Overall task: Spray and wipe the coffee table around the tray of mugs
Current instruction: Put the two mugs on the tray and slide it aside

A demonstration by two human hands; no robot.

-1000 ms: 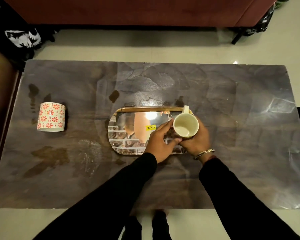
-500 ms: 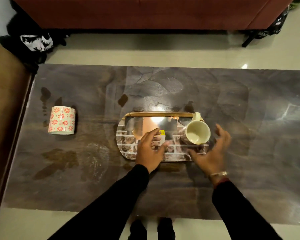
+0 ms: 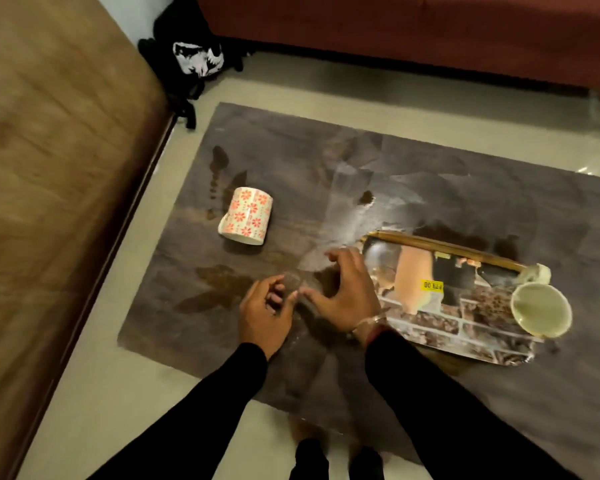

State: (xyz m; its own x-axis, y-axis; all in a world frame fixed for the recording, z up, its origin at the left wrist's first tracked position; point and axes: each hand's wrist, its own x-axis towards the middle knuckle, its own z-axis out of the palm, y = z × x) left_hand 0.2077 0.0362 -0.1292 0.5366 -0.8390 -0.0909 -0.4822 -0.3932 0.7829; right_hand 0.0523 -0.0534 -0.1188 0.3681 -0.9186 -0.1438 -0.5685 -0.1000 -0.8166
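Note:
The dark marbled coffee table (image 3: 430, 188) carries a glossy patterned tray (image 3: 444, 327) at the right. A cream mug (image 3: 541, 310) stands upright on the tray's right end. A white mug with red flowers (image 3: 246, 216) lies on its side on the table's left part. Both my hands hover over the table left of the tray, between the tray and the flowered mug. My left hand (image 3: 265, 315) has its fingers loosely curled and holds nothing. My right hand (image 3: 343, 292) is spread with relaxed fingers, also holding nothing. Dark wet stains (image 3: 219, 289) mark the tabletop around the hands.
A brown sofa or bed edge (image 3: 59, 202) runs close along the table's left side. A red sofa (image 3: 413, 29) stands beyond the far edge. A black bag with a white print (image 3: 196, 60) lies on the floor at the back left. My feet (image 3: 336, 459) are below the near edge.
My right hand let go of the cream mug, which now stands on the tray. Both hands moved left off the tray, and my view swung left toward the flowered mug.

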